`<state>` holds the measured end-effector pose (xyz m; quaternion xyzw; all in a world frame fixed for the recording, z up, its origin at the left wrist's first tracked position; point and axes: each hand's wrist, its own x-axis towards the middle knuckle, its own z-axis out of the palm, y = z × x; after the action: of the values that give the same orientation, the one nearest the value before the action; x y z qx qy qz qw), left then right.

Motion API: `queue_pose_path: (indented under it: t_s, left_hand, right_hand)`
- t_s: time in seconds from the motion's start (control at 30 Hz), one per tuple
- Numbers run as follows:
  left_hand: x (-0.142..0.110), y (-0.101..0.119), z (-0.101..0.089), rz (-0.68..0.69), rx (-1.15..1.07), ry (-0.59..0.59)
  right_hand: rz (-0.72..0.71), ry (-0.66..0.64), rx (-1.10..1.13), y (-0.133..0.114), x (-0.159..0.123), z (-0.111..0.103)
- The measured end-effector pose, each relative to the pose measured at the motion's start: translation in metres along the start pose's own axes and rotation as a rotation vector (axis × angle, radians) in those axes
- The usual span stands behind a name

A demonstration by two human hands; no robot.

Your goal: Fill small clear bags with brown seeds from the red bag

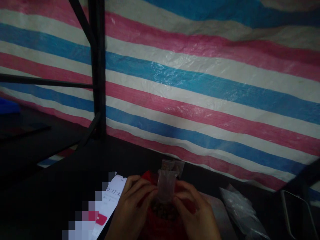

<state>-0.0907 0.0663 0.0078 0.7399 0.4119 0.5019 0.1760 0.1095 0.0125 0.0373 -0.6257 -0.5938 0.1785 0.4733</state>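
Observation:
My left hand (132,206) and my right hand (193,211) meet at the bottom middle of the head view. Both pinch a small clear plastic bag (166,186) held upright between their fingertips. Under the bag sits a red container (162,221) filled with small brown bits, partly hidden by my hands. A second small clear bag (173,164) stands just behind the first. Both hands are closed on the bag.
A phone (110,200) with a lit screen lies left of my left hand on the dark table (62,186). Clear plastic bags (241,208) lie at the right. A black metal post (98,70) stands before a striped tarp (200,83).

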Motion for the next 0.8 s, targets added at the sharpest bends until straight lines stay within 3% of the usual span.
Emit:
queue_pose_path:
  t_s: [0.13,0.3,0.5,0.67,0.8]
  left_hand:
    - [0.0,-0.003,0.001,0.022,-0.016,-0.012]
    - [0.0,0.001,0.003,0.022,-0.076,-0.086]
    - [-0.001,0.002,0.004,-0.083,-0.129,-0.02]
    - [0.001,0.003,0.003,-0.133,-0.153,0.082]
    - [0.002,0.004,0.003,-0.128,-0.148,0.075]
  right_hand:
    - [-0.029,0.024,-0.063,0.001,0.0,0.0]
    - [-0.123,0.046,-0.248,0.009,-0.003,0.019]
    - [-0.132,0.155,-0.346,0.005,-0.005,0.028]
    - [-0.131,0.141,-0.268,0.013,-0.004,0.02]
    - [-0.141,0.163,-0.269,0.022,-0.004,0.018]
